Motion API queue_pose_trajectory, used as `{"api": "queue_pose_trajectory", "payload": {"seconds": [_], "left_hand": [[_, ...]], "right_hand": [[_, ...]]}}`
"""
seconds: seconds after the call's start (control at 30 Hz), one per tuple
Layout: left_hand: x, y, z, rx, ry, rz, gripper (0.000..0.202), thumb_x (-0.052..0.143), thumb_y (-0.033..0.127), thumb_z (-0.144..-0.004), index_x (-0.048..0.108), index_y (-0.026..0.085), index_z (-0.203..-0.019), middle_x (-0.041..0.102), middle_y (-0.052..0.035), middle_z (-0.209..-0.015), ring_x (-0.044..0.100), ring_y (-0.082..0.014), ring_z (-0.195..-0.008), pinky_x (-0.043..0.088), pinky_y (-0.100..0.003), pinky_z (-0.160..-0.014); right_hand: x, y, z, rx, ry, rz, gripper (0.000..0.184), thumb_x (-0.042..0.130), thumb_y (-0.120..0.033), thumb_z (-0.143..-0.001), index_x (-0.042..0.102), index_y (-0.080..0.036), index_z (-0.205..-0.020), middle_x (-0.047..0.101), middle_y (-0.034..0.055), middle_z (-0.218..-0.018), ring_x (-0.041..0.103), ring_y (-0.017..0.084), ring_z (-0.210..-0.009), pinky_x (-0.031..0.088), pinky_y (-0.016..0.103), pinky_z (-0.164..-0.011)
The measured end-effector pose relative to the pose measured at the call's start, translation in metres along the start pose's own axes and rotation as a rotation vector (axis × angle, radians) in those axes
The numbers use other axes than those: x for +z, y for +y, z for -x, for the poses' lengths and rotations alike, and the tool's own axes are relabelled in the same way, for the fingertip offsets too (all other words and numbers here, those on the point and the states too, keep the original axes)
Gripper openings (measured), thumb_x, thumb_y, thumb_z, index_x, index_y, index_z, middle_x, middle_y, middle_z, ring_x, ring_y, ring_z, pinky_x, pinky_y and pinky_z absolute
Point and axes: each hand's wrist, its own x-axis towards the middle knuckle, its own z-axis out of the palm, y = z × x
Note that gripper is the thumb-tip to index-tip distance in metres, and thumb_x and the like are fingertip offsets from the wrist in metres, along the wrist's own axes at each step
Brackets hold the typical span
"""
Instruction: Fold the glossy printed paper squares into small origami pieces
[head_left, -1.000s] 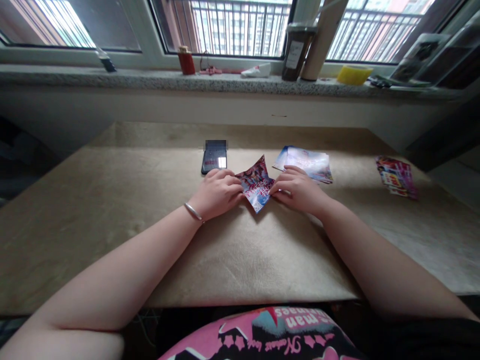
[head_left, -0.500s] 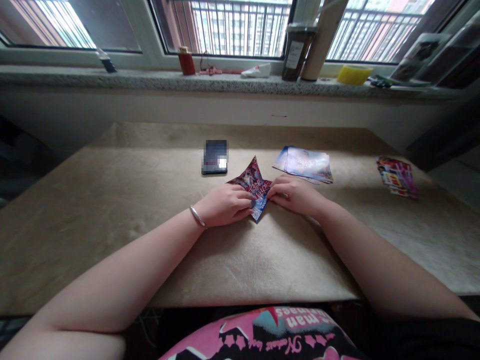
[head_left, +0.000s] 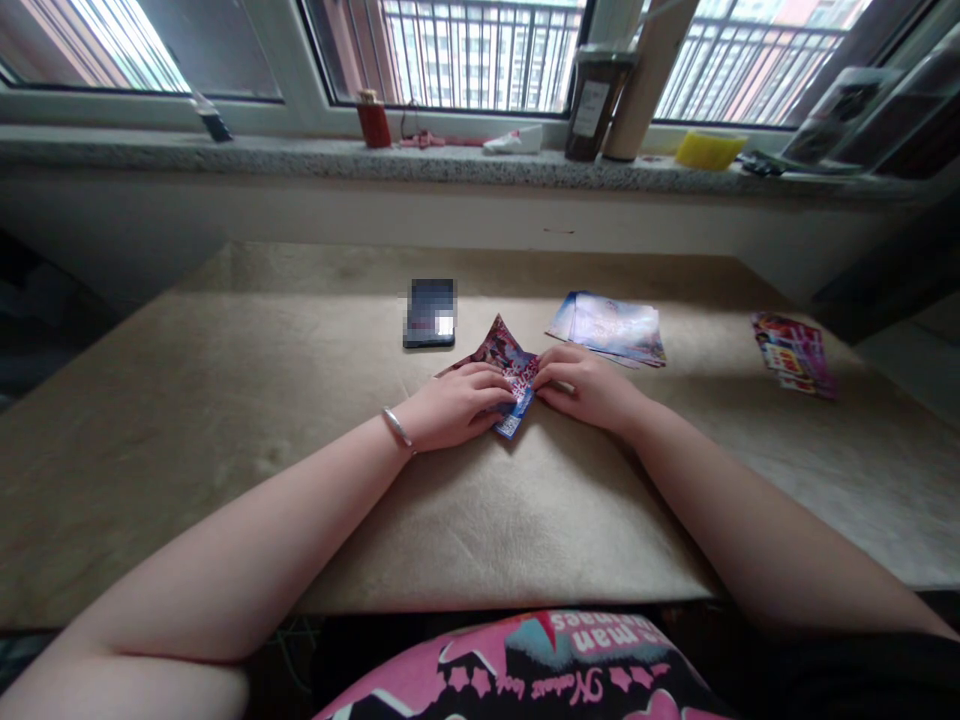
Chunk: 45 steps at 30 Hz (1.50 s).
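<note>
A printed, colourful sheet of paper (head_left: 517, 372) lies on the table before me, its far and near corners pointing up and down and its sides bent inward. My left hand (head_left: 459, 405), with a silver bangle at the wrist, covers the left part of the sheet, fingers closed over it and pressing it. At the right side of the paper, my right hand (head_left: 581, 385) pinches the edge between thumb and fingers. The left corner is mostly hidden under my left hand.
Behind the sheet lies a dark, blurred-out phone-like device (head_left: 430, 315). A stack of pale printed sheets (head_left: 611, 322) is just beyond my right hand. Several pink and red cards (head_left: 795, 355) lie far right. A jar (head_left: 596, 105) and yellow tape (head_left: 709, 150) stand on the sill.
The paper has turned slightly, its far and near corners shifting left. My left fingers have slid a little to the right over it, while my right hand keeps its pinch.
</note>
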Motion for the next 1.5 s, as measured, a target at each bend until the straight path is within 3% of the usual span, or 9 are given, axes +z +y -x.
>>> {"api": "queue_pose_trajectory", "payload": {"seconds": [0.17, 0.33, 0.57, 0.93, 1.3, 1.5], "left_hand": [[0.003, -0.002, 0.003, -0.019, 0.011, -0.028, 0.034, 0.057, 0.024, -0.086, 0.058, 0.024, -0.121, 0.058, -0.0056, -0.126, 0.041, -0.0257, -0.128, 0.036, -0.049, -0.108], [0.006, -0.005, 0.004, -0.089, -0.02, -0.093, 0.039, 0.054, 0.031, -0.088, 0.055, 0.022, -0.126, 0.051, -0.0076, -0.134, 0.027, -0.0311, -0.136, 0.027, -0.054, -0.112], [0.006, -0.006, 0.004, -0.106, -0.101, -0.131, 0.043, 0.048, 0.037, -0.091, 0.05, 0.02, -0.131, 0.045, -0.0099, -0.139, 0.035, -0.0277, -0.132, 0.026, -0.048, -0.112], [0.004, -0.005, 0.003, -0.14, -0.147, -0.146, 0.044, 0.04, 0.039, -0.094, 0.047, 0.022, -0.134, 0.042, -0.0071, -0.143, 0.035, -0.0251, -0.133, 0.024, -0.044, -0.113], [0.0, -0.001, 0.002, -0.197, -0.185, -0.151, 0.05, 0.046, 0.046, -0.091, 0.045, 0.024, -0.136, 0.04, -0.0056, -0.144, 0.032, -0.0261, -0.134, 0.022, -0.042, -0.114], [-0.001, 0.005, 0.0, -0.238, -0.146, -0.141, 0.054, 0.049, 0.05, -0.087, 0.048, 0.024, -0.134, 0.045, -0.0051, -0.141, 0.037, -0.0271, -0.131, 0.026, -0.043, -0.111]], "right_hand": [[0.008, 0.0, 0.0, 0.056, 0.168, 0.077, 0.008, 0.061, -0.02, -0.08, 0.067, -0.025, -0.081, 0.058, 0.0072, -0.104, 0.048, 0.026, -0.116, 0.044, 0.049, -0.095], [0.017, 0.001, -0.001, 0.145, 0.188, 0.06, 0.006, 0.061, -0.02, -0.08, 0.066, -0.022, -0.081, 0.057, 0.0086, -0.108, 0.055, 0.023, -0.105, 0.046, 0.046, -0.094], [0.023, 0.005, -0.002, 0.251, 0.151, 0.025, 0.011, 0.063, -0.026, -0.08, 0.067, -0.022, -0.089, 0.059, 0.0089, -0.104, 0.056, 0.024, -0.102, 0.045, 0.047, -0.095], [0.023, 0.008, -0.002, 0.387, 0.182, 0.005, 0.012, 0.063, -0.026, -0.078, 0.067, -0.018, -0.086, 0.061, 0.0093, -0.101, 0.058, 0.022, -0.097, 0.046, 0.039, -0.093], [0.019, 0.011, -0.003, 0.603, 0.203, -0.027, 0.012, 0.055, -0.029, -0.082, 0.063, -0.021, -0.081, 0.067, 0.003, -0.079, 0.059, 0.017, -0.069, 0.044, 0.031, -0.066], [0.019, 0.016, -0.002, 0.637, 0.21, -0.08, 0.012, 0.058, -0.032, -0.08, 0.064, -0.021, -0.08, 0.067, 0.002, -0.075, 0.059, 0.016, -0.065, 0.044, 0.03, -0.061]]}}
